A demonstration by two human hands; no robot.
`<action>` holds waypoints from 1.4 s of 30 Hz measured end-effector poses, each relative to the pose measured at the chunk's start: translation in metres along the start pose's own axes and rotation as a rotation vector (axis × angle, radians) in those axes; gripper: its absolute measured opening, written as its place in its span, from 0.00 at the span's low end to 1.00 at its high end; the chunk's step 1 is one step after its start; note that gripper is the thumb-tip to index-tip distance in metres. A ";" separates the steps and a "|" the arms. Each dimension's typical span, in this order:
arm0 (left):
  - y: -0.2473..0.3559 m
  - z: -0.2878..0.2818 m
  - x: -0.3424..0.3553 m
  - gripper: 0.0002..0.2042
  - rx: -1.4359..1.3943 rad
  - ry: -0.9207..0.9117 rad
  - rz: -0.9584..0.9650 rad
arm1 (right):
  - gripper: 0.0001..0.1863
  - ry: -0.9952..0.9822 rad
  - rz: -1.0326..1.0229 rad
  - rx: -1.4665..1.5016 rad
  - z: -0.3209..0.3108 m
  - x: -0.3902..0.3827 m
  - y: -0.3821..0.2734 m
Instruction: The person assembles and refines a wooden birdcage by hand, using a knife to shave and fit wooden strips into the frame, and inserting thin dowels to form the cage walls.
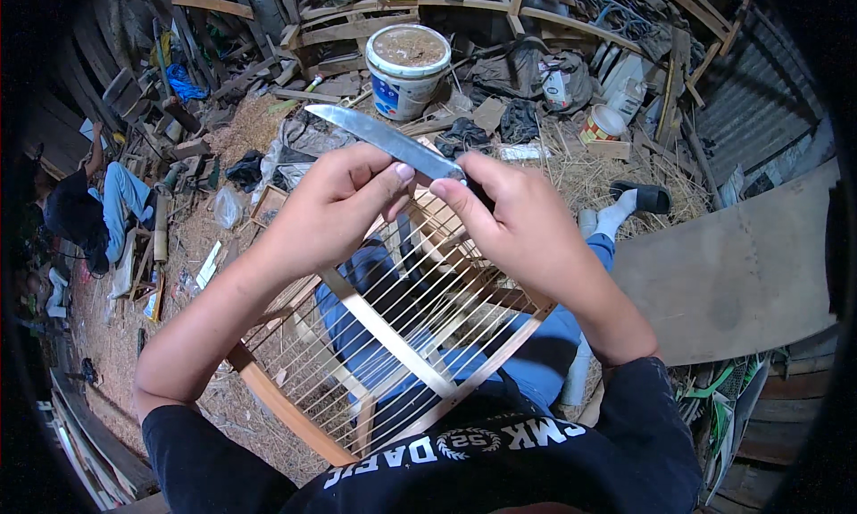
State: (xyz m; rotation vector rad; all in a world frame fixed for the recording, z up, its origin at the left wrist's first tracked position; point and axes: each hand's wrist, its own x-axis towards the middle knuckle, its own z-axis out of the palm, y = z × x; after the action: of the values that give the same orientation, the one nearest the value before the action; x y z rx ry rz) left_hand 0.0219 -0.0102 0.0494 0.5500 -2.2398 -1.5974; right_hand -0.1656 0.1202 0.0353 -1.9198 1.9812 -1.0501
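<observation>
My right hand (509, 206) is closed round the dark handle of a knife (384, 141), its broad metal blade slanting up to the left. Right at the blade's lower edge, my left hand (344, 197) is closed in a pinch, thumb tip beside the metal. What those fingers hold, if anything, is hidden. Below both hands a wooden cage (379, 326) with many thin parallel bars rests tilted across my lap. Its pale crosspieces and curved side rails show, while its far end is partly covered by my hands.
A bucket (408, 63) stands ahead, with a small tub (604, 124) to its right. A large flat board (728, 277) lies at the right. Another person (80, 206) sits at the far left. Straw, wood scraps and bags litter the ground.
</observation>
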 end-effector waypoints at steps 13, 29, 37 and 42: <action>-0.005 0.005 0.005 0.11 -0.033 0.016 0.071 | 0.21 0.008 0.038 0.128 -0.004 -0.002 0.003; -0.004 0.007 0.007 0.12 -0.043 0.007 0.016 | 0.13 -0.167 0.155 0.803 -0.006 0.001 0.000; -0.007 0.007 0.006 0.12 -0.027 0.014 0.023 | 0.13 -0.174 0.168 0.930 -0.003 0.001 -0.001; -0.004 0.010 0.004 0.12 0.037 0.065 0.040 | 0.14 -0.181 0.195 0.969 -0.002 0.001 0.001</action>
State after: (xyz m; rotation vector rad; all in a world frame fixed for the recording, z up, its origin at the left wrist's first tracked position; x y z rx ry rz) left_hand 0.0137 -0.0048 0.0428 0.5556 -2.2228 -1.4997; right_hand -0.1677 0.1197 0.0365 -1.2029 1.1577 -1.3586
